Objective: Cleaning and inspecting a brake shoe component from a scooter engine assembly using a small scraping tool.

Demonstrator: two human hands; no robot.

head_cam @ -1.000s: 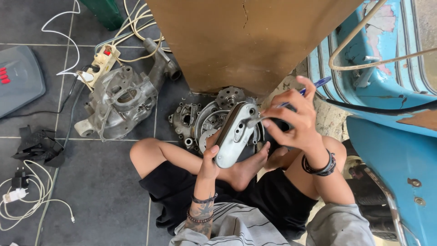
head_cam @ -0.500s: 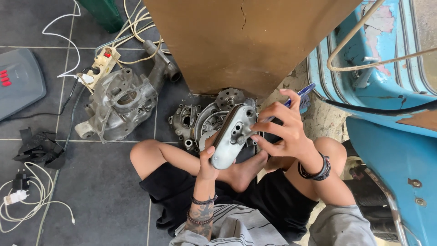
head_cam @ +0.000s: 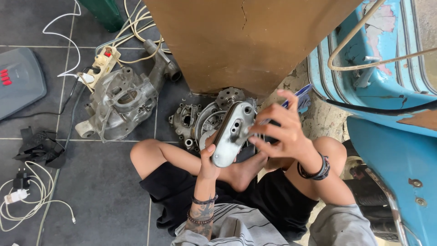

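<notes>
I sit cross-legged on a dark tiled floor. My left hand [head_cam: 208, 159] grips the lower end of an elongated grey metal engine cover [head_cam: 231, 133] and holds it upright in front of me. My right hand [head_cam: 278, 130] is closed around a blue-handled tool [head_cam: 298, 96] whose working end rests against the cover's right edge. Just beyond the cover, on the floor, lie more grey engine parts [head_cam: 193, 119] with round openings.
A large grey engine casing [head_cam: 119, 104] lies to the left, beside a power strip [head_cam: 102, 64] and white cables. A brown pillar [head_cam: 246, 41] stands ahead. A light blue scooter body [head_cam: 387, 91] fills the right. A black cloth [head_cam: 40, 146] and chargers lie far left.
My right hand has come down and left, closer against the cover. The cover has tilted slightly in my left hand.
</notes>
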